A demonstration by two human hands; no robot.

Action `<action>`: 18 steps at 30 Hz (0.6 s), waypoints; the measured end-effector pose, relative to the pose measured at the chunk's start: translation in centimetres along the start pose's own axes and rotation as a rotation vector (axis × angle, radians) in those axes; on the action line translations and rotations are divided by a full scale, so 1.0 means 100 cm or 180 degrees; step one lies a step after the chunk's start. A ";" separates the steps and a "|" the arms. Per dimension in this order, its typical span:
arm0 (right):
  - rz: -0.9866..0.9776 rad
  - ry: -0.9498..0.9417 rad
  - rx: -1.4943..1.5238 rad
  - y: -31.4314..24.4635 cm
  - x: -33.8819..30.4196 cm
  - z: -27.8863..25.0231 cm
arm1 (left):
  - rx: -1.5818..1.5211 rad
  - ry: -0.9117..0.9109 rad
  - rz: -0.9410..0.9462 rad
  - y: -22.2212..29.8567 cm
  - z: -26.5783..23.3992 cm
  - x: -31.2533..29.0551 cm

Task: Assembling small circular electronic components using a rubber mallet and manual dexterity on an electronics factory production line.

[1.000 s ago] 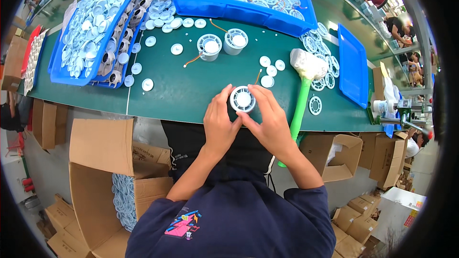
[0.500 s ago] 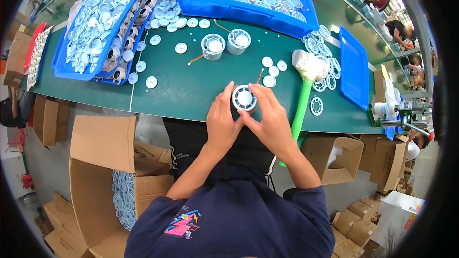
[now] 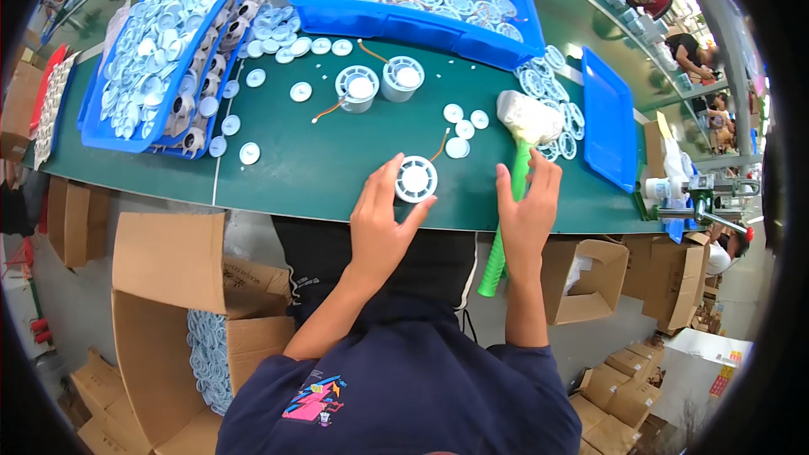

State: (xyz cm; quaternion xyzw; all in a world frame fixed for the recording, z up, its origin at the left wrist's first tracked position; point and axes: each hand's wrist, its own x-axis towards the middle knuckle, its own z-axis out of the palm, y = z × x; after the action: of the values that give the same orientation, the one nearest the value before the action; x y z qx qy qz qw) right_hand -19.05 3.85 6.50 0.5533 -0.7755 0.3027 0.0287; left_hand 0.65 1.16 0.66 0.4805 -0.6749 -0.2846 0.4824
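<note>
White slotted cup (image 3: 416, 179): upright on the tabletop (image 3: 312, 164), ring fitted. My left hand (image 3: 377, 223) curves around it (grip: cannot tell); my right hand (image 3: 529, 212), fingers unclenched, straddles the mallet (image 3: 529, 120). Two similar cups (image 3: 356, 101) stand outside the filled tray (image 3: 421, 29); loose rings (image 3: 534, 84) remain.

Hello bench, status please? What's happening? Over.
Left hand curved around white wired part. Right hand open over green mallet handle. Small white discs near, clear of both hands.
</note>
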 end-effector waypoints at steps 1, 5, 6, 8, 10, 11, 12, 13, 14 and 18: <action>0.0273 0.0038 -0.0431 0.017 -0.003 0.002 | -0.0032 -0.0070 -0.0009 0.000 0.001 0.000; 0.0271 -0.0445 -0.0351 0.048 -0.006 0.006 | -0.0190 -0.0220 -0.0005 -0.006 -0.007 0.002; 0.0132 -0.0379 -0.0093 0.052 -0.004 0.004 | -0.0219 -0.0241 0.0007 -0.007 -0.007 0.002; 0.0459 -0.0435 0.0513 0.046 -0.001 -0.011 | -0.0150 -0.0317 -0.0026 -0.009 -0.011 0.003; 0.0579 -0.0060 0.1373 0.043 -0.015 -0.022 | -0.0156 -0.0339 0.0047 -0.008 -0.009 0.003; 0.0748 -0.0176 0.1852 0.033 -0.016 -0.037 | -0.0108 -0.0387 0.0048 -0.006 -0.010 0.002; 0.0602 -0.0089 0.2233 0.019 -0.008 -0.045 | -0.0086 -0.0337 0.0043 -0.004 -0.009 0.003; 0.0674 -0.0219 0.1971 0.014 -0.002 -0.055 | -0.0102 -0.0315 0.0061 0.000 -0.007 0.003; 0.0736 -0.0347 0.1719 0.013 0.005 -0.059 | -0.0076 -0.0343 0.0008 0.002 -0.006 0.003; -0.0385 -0.1011 0.1167 -0.022 0.026 -0.051 | -0.0012 -0.0295 0.0009 0.001 -0.004 0.000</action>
State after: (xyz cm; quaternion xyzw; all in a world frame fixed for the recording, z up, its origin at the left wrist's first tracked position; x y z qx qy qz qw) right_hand -19.57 3.76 12.63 0.6353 -0.6679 0.3453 -0.1763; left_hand 0.99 1.18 0.87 0.4649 -0.6967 -0.3071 0.4519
